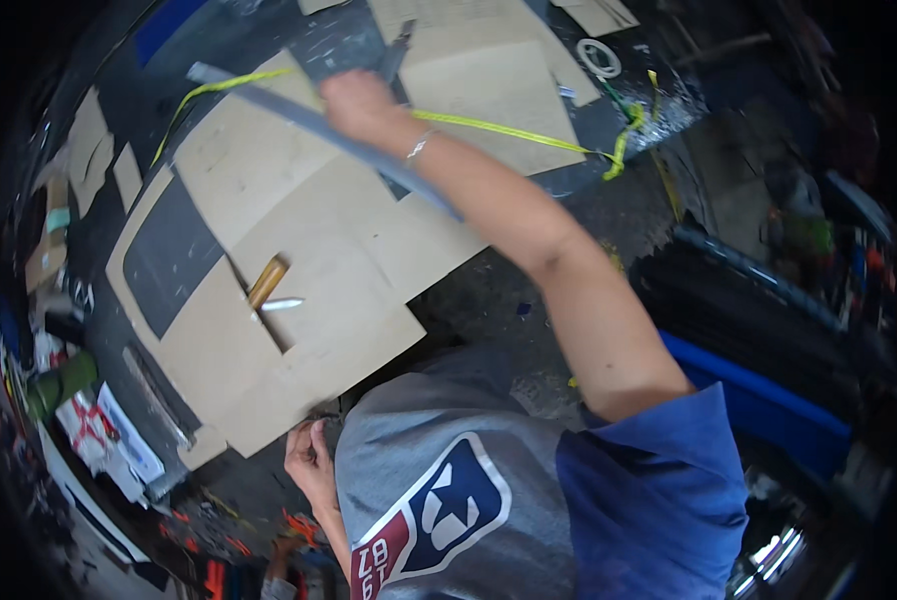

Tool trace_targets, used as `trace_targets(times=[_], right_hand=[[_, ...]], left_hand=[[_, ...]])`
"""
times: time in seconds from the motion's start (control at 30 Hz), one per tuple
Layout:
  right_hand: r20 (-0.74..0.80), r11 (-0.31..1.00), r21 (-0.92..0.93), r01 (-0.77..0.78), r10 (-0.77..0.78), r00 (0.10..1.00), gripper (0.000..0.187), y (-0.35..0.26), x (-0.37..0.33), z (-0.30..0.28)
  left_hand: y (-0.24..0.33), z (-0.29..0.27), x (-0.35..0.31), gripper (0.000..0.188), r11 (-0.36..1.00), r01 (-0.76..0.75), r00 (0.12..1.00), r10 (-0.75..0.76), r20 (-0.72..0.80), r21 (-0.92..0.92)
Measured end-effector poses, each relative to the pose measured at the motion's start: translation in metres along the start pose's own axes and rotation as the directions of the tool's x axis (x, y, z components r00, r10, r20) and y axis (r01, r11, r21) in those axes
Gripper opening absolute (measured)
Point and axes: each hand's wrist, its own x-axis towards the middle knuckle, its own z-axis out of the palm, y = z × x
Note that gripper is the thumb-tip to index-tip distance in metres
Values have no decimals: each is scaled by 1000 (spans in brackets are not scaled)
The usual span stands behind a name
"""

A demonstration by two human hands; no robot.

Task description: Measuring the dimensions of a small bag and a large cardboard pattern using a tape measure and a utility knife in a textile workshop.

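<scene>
My right hand (pixel 361 104) is stretched far over the worktable, fingers closed, slightly blurred. It grips a long grey metal straightedge (pixel 279 108) that slants across the tan cardboard sheets (pixel 299 225) and passes under my forearm. A yellow measuring tape (pixel 499 127) runs on both sides of this hand; whether the fingers touch it is hidden. Just beyond lies a dark, narrow tool (pixel 399 52). My left hand (pixel 312 462) hangs low by the near table edge, its fingers loosely bent and apart, with nothing visible in them.
On the cardboard lie a wooden-handled tool (pixel 268 282) and a pale pointed piece (pixel 284 304). A white tape roll (pixel 599 58) sits at the far right of the dark table (pixel 174 250). Papers (pixel 129 440) and a green roll (pixel 62 386) are at left. Another person's hand (pixel 284 555) shows at the bottom.
</scene>
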Motion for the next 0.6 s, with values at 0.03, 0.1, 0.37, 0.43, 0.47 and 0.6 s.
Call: trace_targets(times=[0.03, 0.1, 0.37, 0.43, 0.47, 0.6], right_hand=[[-12, 997, 75, 23, -22, 1000, 23, -6, -2, 0], [-112, 982, 190, 12, 10, 994, 21, -17, -18, -5], [-241, 877, 286, 385, -324, 915, 10, -52, -120, -107], [-137, 828, 294, 478, -458, 878, 8, -62, -153, -139], [-163, 776, 311, 548, -525, 835, 9, -67, -172, -154], [-111, 754, 488, 441, -447, 888, 9, -71, -216, -183]], left_hand=[[1, 0, 4, 24, 1000, -17, 998, 17, -62, -6], [6, -2, 13, 25, 999, -29, 999, 29, 32, 19], [99, -19, 100, 32, 914, -402, 915, 399, 61, 62], [139, -14, 123, 51, 765, -637, 768, 640, -9, 98], [159, -8, 132, 62, 710, -695, 712, 702, -26, 112], [207, 10, 134, 58, 655, -612, 622, 745, 243, -443]])
